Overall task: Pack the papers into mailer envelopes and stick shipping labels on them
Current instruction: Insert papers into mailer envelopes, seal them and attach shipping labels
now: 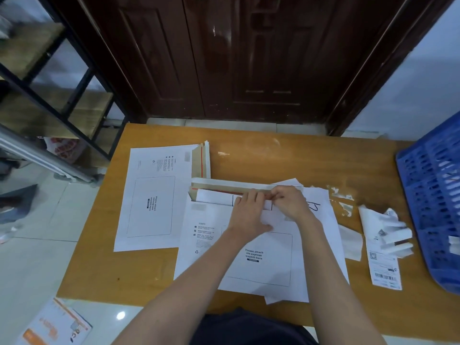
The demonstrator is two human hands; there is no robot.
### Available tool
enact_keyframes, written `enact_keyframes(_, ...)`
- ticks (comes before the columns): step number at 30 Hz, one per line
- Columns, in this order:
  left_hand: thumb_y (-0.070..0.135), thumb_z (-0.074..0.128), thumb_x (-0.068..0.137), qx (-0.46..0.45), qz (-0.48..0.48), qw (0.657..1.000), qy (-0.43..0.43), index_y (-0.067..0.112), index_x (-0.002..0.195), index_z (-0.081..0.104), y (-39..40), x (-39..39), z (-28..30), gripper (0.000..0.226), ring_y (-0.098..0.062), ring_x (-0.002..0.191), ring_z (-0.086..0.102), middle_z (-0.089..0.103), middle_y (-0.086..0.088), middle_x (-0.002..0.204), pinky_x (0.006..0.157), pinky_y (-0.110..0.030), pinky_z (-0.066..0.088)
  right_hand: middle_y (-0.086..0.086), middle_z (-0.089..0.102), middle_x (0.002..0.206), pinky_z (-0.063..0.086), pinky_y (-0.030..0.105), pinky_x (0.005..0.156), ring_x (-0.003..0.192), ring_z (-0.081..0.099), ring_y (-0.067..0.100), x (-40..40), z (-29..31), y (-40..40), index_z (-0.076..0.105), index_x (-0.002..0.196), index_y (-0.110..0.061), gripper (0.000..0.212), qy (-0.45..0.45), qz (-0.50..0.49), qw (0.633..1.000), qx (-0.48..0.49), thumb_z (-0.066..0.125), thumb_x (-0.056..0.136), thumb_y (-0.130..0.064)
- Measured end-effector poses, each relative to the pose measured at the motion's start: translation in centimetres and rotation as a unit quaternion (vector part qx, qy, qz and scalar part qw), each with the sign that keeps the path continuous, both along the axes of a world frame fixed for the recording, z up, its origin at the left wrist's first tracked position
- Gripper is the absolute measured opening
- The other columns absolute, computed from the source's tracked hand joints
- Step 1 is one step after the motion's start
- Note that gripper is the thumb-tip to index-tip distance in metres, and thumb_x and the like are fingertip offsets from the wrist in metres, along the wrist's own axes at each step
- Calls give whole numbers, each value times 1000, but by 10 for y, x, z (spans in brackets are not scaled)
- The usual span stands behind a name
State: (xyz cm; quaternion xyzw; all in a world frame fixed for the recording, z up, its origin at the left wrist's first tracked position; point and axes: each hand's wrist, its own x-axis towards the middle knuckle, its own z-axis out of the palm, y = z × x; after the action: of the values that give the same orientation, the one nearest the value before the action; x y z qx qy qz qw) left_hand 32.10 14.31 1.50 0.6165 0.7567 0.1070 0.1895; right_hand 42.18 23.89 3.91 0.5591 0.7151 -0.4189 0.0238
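Orange-brown laminate tabletop (311, 158) set before a dark wooden door (224, 58) serves as the work surface. On it, at centre, lies the white cardboard mailer envelope (258, 257) printed with a waybill box, its mouth facing away from the person and its brown-lined flap (224, 186) open. A white paper sheet with black marker lines (214, 197) sits partly inside the mouth; further loose sheets (323, 210) project from beneath the envelope on the right.

The left hand (249, 210) rests on the envelope with fingers together, tips at the flap edge. The right hand (288, 200) pinches something at the flap with fingertips drawn together, probably the adhesive liner strip, though blur prevents confirmation.

Failure risks, as judged:
- Sealing before the sheet is fully seated would trap its edge in the adhesive.
- Reduced left-hand pressure would let the envelope slide, so the flap closes skewed.
- A fast pull could tear the liner, leaving residue.
- Loose sheets below may cling to exposed adhesive.

Outward: a stack of spare white mailers (154, 195) at left; torn white liner scraps (343, 202) and white barcode shipping labels (383, 265) at right; a blue perforated plastic crate (433, 195) at the table's right edge
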Motion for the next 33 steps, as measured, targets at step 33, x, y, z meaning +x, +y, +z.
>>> enact_keyframes(33, 37, 83, 65, -210, 62, 970, -107, 20, 96, 63, -32, -88, -7, 40, -19, 92, 57, 63, 4, 97, 75, -29, 44, -9, 57, 77, 38, 26, 65, 79, 54, 16, 2, -17, -10, 61, 73, -18, 10, -75, 100, 984, -125, 71, 70, -15)
